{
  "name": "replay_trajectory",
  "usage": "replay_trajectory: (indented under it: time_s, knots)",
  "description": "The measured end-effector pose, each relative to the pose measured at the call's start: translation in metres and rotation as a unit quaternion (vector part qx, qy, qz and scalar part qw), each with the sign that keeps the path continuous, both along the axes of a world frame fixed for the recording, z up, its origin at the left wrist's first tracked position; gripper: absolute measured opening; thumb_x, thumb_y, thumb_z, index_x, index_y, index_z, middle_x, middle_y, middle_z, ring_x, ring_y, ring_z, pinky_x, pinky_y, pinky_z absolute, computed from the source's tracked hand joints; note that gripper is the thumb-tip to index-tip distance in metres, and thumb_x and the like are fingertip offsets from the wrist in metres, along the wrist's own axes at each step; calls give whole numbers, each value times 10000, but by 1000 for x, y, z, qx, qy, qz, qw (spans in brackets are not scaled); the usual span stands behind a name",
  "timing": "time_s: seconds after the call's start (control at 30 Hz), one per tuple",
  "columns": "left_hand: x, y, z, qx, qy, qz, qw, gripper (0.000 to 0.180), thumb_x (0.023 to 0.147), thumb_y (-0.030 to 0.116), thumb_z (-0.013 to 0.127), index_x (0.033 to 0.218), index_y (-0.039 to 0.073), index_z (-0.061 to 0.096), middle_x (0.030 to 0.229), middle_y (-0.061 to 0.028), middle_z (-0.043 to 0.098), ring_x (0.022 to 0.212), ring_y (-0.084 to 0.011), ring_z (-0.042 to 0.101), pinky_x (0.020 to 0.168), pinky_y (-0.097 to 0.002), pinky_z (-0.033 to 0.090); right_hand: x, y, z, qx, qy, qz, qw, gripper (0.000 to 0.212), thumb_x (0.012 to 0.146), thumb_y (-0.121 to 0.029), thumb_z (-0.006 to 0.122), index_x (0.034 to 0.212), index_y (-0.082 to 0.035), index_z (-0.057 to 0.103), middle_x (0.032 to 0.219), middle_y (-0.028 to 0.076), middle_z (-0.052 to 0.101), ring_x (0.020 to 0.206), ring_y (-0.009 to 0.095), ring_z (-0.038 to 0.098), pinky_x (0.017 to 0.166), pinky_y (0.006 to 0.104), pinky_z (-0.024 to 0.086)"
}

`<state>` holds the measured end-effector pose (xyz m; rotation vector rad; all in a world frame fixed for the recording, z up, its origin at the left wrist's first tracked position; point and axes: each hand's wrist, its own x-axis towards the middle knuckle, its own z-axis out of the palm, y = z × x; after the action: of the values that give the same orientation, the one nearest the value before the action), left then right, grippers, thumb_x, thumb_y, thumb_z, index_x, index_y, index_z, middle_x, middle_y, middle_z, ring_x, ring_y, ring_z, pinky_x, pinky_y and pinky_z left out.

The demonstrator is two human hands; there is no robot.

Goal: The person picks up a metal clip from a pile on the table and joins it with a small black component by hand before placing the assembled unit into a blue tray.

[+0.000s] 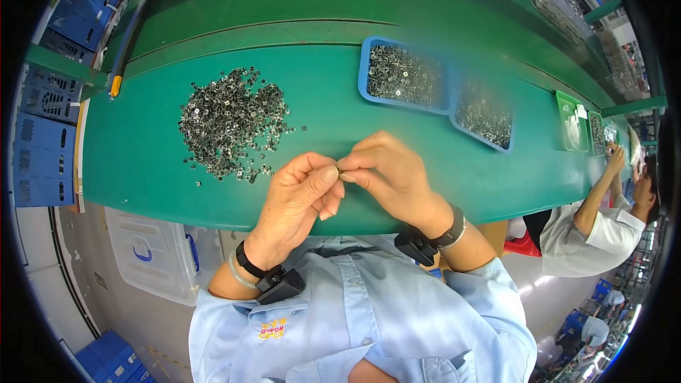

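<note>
Both bare hands met above the smooth green work surface point(326, 117), near its front edge. A tiny dark, brassy piece point(340, 174) sat at the joined fingertips. Right hand point(389, 177): thumb and forefinger clamped on the piece. Left hand point(301, 190): thumb and forefinger drawn close against it; could not tell whether they gripped it too. Loose heap of small square black-and-silver metal parts point(230, 120) lay beyond the left hand. Two rectangular blue plastic trays point(364, 79) of similar parts stood beyond the right.
</note>
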<state>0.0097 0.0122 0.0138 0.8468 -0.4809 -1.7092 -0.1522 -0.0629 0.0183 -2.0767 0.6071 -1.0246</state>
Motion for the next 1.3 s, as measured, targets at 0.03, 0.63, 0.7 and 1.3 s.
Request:
replay_trajectory:
  time_s: [0.03, 0.63, 0.7, 1.3]
  knots:
    - [0, 0, -1, -4, 4, 2, 1000, 156, 902, 187, 574, 926, 34, 559, 725, -57, 598, 546, -98, 513, 470, -211, 394, 0, 0, 1, 11, -1, 3, 1000, 168, 733, -53, 688, 893, -70, 640, 822, 41, 602, 753, 203, 586, 625, 309, 475]
    - [-3, -7, -7, -57, 22, -9, 998, 157, 909, 205, 563, 876, 58, 519, 657, -30, 546, 535, -98, 498, 459, -222, 369, 0, 0, -3, 65, -48, 18, 997, 151, 764, -53, 681, 900, -74, 620, 856, 52, 613, 767, 198, 576, 671, 299, 461]
    - [-2, -6, -4, -52, 24, -4, 998, 158, 914, 205, 555, 885, 54, 520, 659, -35, 546, 534, -100, 495, 459, -224, 368, -1, -2, 0, 19, -9, 18, 1000, 139, 763, -50, 682, 888, -71, 624, 854, 55, 617, 767, 202, 578, 669, 302, 462]
    - [-3, -4, -8, -55, 187, -46, 980, 123, 915, 196, 546, 968, 86, 529, 710, -62, 575, 505, -144, 473, 441, -252, 337, 2, 0, 9, 14, -55, 20, 998, 134, 756, -47, 677, 880, -69, 631, 804, 51, 613, 723, 204, 601, 593, 303, 483]
